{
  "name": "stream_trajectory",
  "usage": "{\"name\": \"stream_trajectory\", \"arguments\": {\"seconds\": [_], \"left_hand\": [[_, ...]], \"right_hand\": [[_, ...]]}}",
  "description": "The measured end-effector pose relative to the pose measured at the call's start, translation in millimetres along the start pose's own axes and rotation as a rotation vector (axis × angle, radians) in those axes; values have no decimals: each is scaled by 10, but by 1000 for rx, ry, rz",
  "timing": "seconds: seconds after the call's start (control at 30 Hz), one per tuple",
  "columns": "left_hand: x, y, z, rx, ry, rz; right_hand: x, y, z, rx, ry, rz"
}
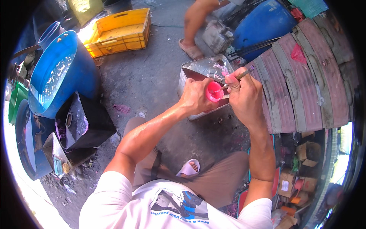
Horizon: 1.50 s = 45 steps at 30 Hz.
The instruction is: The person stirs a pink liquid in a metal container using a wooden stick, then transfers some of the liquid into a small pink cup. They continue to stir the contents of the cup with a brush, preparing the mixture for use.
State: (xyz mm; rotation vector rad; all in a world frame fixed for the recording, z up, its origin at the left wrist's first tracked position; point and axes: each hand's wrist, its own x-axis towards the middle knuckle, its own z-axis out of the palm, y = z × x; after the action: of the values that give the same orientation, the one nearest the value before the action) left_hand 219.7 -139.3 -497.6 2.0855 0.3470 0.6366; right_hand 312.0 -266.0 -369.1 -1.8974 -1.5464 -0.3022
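Observation:
My left hand [196, 93] is closed around a small bright pink cup [214, 91], its mouth tipped toward me. Pink, wet-looking stuff shows inside it. A slender brush-like stick [244, 73] is pinched in my right hand [244, 89]; its dark purple-stained end points up and right, the other end reaches the cup's rim. Whether that end has bristles is too small to tell. Both hands are above a square metal tin [187, 82], whose top [206, 64] carries pink smears and a handle. My hands cover part of the tin.
To the right lies a stack of ribbed pinkish-grey slabs [282, 84], with cardboard boxes [307, 152] below. A blue drum [263, 23], a grey jerrycan [217, 36] and another person's leg [192, 23] are beyond. Leftward stand a yellow crate [118, 44], a large blue tub [85, 72] and dark tins [91, 122].

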Motion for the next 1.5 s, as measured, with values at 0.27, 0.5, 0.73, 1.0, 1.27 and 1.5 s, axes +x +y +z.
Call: {"name": "stream_trajectory", "arguments": {"seconds": [0.27,0.5,0.73,1.0,1.27,1.5], "left_hand": [[-13,-13,-24,4,-13,-26],[-20,-28,36,24,11,26],[-18,-20,-8,30,18,12],[1,-33,1,26,-4,-2],[14,-64,-67,-20,-39,-9],[-37,-44,-9,59,3,19]], "right_hand": [[246,-126,-68,0,-67,-40],[269,-147,-116,-29,-64,-81],[192,-49,-106,-22,-73,-60],[155,-34,-83,-25,-49,-68],[85,-50,-19,52,-54,-26],[-100,71,35,-86,-86,-130]]}}
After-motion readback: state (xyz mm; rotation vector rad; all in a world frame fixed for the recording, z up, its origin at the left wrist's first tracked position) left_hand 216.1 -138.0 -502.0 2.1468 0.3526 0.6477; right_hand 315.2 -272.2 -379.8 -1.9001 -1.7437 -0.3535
